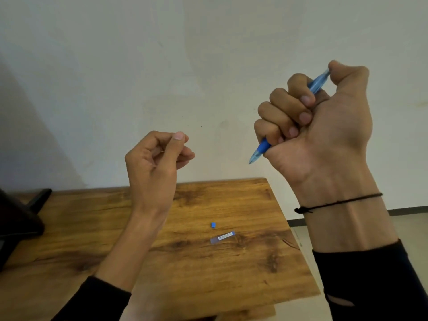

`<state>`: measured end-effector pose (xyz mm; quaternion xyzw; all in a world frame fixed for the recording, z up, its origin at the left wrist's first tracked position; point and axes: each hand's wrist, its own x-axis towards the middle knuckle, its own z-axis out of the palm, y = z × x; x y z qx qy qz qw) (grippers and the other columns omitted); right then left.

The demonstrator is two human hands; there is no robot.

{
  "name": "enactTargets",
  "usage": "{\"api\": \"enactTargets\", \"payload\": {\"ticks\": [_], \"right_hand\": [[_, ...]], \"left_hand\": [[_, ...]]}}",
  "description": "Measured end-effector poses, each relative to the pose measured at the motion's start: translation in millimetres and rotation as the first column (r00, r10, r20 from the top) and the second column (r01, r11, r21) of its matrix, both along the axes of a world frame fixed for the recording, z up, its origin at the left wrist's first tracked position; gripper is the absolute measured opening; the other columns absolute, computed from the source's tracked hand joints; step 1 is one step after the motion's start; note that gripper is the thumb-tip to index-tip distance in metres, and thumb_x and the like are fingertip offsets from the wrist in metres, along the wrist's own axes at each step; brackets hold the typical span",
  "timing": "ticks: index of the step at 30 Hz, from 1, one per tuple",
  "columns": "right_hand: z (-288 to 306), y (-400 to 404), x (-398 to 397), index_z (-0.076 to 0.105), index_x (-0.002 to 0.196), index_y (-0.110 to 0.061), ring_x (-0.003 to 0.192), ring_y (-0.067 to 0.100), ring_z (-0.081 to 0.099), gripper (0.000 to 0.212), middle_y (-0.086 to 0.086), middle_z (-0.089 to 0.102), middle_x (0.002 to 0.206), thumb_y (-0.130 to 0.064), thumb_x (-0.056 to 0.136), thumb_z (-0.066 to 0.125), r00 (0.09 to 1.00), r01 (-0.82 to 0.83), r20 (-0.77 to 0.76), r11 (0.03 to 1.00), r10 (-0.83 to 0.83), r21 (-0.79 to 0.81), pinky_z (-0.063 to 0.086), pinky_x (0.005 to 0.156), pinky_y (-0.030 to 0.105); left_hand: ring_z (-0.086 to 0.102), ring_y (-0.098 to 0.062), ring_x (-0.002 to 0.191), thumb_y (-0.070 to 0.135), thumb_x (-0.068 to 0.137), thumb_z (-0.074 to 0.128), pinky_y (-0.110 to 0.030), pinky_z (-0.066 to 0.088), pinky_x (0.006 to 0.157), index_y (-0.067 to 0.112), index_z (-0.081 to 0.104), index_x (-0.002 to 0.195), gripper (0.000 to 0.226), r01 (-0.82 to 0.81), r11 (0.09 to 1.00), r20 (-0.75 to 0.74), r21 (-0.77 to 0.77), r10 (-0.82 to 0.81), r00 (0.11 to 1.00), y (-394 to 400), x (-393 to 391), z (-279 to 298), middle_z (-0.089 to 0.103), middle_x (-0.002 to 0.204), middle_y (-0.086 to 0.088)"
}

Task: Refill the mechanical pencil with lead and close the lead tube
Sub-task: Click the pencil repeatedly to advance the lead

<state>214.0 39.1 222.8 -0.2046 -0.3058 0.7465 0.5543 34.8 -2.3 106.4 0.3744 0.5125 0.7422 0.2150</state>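
The pencil (261, 149) is gripped in the fisted right hand (319, 126), tip toward 7 o'clock. The left hand's (157, 156) fingers (178, 137) are pinched together; anything held cannot be told. On the desk (162, 262), the tube (222, 237) lies uncapped, its label unreadable, the cap (213, 225) at its 11 o'clock.

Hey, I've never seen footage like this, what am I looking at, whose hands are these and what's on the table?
There is no machine here. One camera sits on a person's head and looks forward and down, so the two bare hands are the wearer's own. The right hand grips a blue pencil in its fist, tip pointing down-left, thumb at the top end. The left hand is raised with thumb and fingertips pinched together; anything between them is too small to see. On the wooden table lie a clear lead tube and, just beyond it, a small blue cap.
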Motion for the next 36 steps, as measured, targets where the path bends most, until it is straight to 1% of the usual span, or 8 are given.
{"api": "enactTargets", "payload": {"ticks": [3,8,12,18,24,27,32,36], "right_hand": [[7.6,-3.7,1.3,0.028,0.059,-0.019,0.049,0.014,0.009,0.054,-0.005,0.016,0.053,-0.050,0.103,0.035,0.998,0.022,0.062,1.000,-0.023,0.013,0.013,0.045,0.028],[15.3,-7.5,0.7,0.027,0.060,-0.019,0.050,0.014,0.009,0.054,-0.005,0.016,0.053,-0.049,0.103,0.035,0.992,0.036,0.117,0.999,-0.038,0.022,0.012,0.045,0.028],[17.6,-8.1,-0.7,0.027,0.059,-0.019,0.048,0.014,0.008,0.054,-0.005,0.016,0.052,-0.049,0.103,0.035,0.982,0.012,0.188,1.000,-0.018,0.028,0.012,0.044,0.028],[18.0,-9.8,-4.5,0.032,0.057,-0.018,0.047,0.013,0.010,0.056,-0.005,0.021,0.051,-0.049,0.104,0.037,0.959,-0.027,0.284,1.000,0.024,0.009,0.014,0.042,0.026],[18.0,-10.1,-6.5,0.032,0.057,-0.018,0.045,0.011,0.011,0.055,-0.005,0.022,0.051,-0.049,0.104,0.038,0.953,-0.038,0.300,0.998,0.051,-0.051,0.013,0.041,0.024],[19.0,-10.7,-7.5,0.032,0.057,-0.019,0.044,0.011,0.011,0.055,-0.006,0.022,0.050,-0.049,0.103,0.038,0.945,-0.041,0.323,0.998,0.056,-0.051,0.013,0.042,0.024],[19.5,-11.9,-11.5,0.030,0.058,-0.020,0.042,0.011,0.011,0.055,-0.006,0.021,0.050,-0.049,0.104,0.035,0.928,-0.054,0.367,0.998,0.058,-0.021,0.014,0.040,0.023],[18.9,-12.8,-13.3,0.031,0.058,-0.020,0.042,0.011,0.011,0.056,-0.006,0.022,0.049,-0.050,0.105,0.035,0.919,-0.056,0.389,0.998,0.059,-0.020,0.014,0.040,0.023]], "left_hand": [[0.078,-0.027,0.079,0.017,0.105,0.069,-0.032,0.066,0.079,0.009,0.076,0.090,0.018,0.008,1.000,-0.001,0.006,-0.008,1.000,-0.8,-0.2,2.0,0.076,0.073,0.001],[0.078,-0.023,0.078,0.018,0.104,0.069,-0.030,0.065,0.079,0.008,0.077,0.093,0.016,0.017,1.000,-0.004,0.008,-0.017,1.000,-0.8,0.1,2.6,0.076,0.073,-0.001],[0.078,-0.022,0.078,0.019,0.104,0.069,-0.031,0.065,0.079,0.012,0.077,0.093,0.015,0.029,1.000,-0.013,0.000,-0.029,0.999,0.4,1.9,0.7,0.077,0.073,0.000],[0.079,-0.023,0.078,0.019,0.103,0.069,-0.032,0.066,0.080,0.015,0.077,0.091,0.015,0.038,0.999,-0.019,0.004,-0.038,0.999,0.7,1.7,-1.0,0.077,0.074,-0.001],[0.079,-0.024,0.078,0.018,0.103,0.070,-0.032,0.066,0.080,0.014,0.077,0.092,0.014,0.042,0.999,-0.020,0.001,-0.042,0.999,-0.3,2.4,-0.9,0.078,0.074,-0.001],[0.078,-0.024,0.078,0.016,0.103,0.070,-0.032,0.067,0.080,0.014,0.077,0.092,0.014,0.039,0.999,-0.019,0.000,-0.039,0.999,-1.0,2.4,-0.4,0.078,0.074,-0.001],[0.079,-0.030,0.082,0.017,0.102,0.069,-0.036,0.068,0.082,0.012,0.077,0.093,0.013,0.041,0.999,-0.025,-0.001,-0.041,0.999,-0.9,2.8,-0.7,0.078,0.074,-0.002],[0.079,-0.029,0.081,0.016,0.103,0.069,-0.036,0.067,0.082,0.013,0.077,0.092,0.014,0.046,0.999,-0.021,-0.007,-0.046,0.999,-0.7,2.8,-0.9,0.077,0.074,-0.001]]}}
